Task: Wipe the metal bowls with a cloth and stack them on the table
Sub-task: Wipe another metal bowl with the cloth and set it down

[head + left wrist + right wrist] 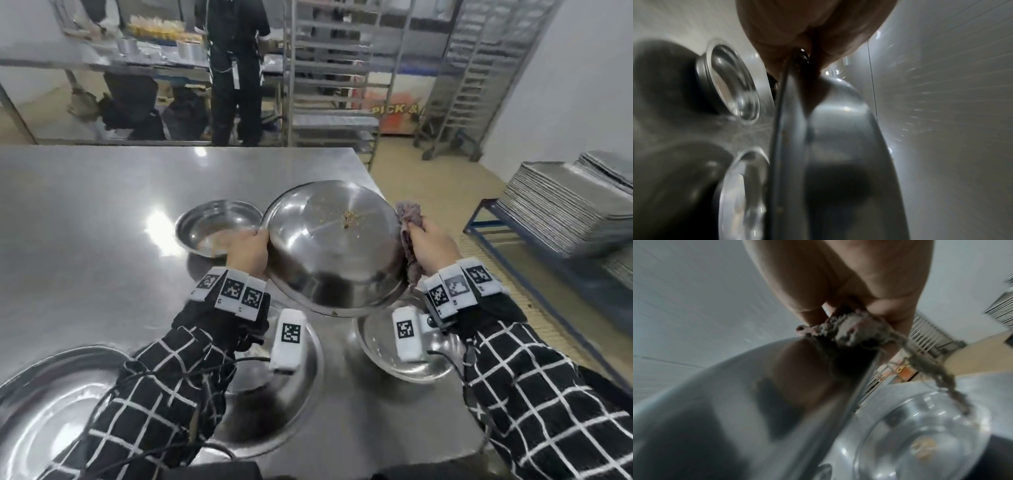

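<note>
Above the table (102,212), left hand (248,251) gripping tilted bowl (332,246), right hand (433,248) clutching cloth (407,222).

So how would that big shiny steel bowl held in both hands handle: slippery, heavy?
The large polished steel bowl looks slick, so it probably slips easily. Held tilted at opposite rims by the left hand and right hand, it seems fairly light. Likely rigid.

Your left hand (247,253) fingertips are hiding behind the big bowl (334,246); the cloth (408,236) is blurring beside your right hand (433,247).
</note>
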`<action>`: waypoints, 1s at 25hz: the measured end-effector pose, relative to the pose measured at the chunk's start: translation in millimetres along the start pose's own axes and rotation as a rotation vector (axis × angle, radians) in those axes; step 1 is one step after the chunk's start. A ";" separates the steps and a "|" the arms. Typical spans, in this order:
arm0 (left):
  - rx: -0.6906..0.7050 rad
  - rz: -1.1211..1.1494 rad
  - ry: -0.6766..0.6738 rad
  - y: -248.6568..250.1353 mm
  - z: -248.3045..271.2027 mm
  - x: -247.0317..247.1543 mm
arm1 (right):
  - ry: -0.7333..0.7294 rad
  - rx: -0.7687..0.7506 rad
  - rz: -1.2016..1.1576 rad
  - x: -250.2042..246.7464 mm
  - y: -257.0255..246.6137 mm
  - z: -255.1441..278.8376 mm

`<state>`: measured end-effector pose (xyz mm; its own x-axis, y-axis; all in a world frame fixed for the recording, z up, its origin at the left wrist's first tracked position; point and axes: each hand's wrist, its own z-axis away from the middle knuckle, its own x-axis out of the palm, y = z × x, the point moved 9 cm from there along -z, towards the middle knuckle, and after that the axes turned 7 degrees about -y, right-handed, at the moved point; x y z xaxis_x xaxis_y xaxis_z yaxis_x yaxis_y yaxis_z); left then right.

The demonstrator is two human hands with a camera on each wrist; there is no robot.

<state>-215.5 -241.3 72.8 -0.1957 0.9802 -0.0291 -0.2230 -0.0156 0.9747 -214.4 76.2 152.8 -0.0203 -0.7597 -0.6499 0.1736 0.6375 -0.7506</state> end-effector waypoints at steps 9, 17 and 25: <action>-0.146 0.009 -0.309 -36.1 70.6 285.9 | 0.167 0.143 -0.100 -204.6 203.9 59.4; -0.262 -0.030 -0.492 -84.1 89.7 449.9 | 0.277 0.244 -0.044 -302.8 336.5 86.8; -0.194 -0.174 -0.541 -98.5 48.1 542.1 | 0.354 0.367 -0.036 -340.8 410.0 70.8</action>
<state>-253.7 301.0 -28.4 0.3623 0.9319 -0.0177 -0.3884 0.1682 0.9060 -66.6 587.4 74.9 -0.3538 -0.6499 -0.6726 0.4994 0.4768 -0.7234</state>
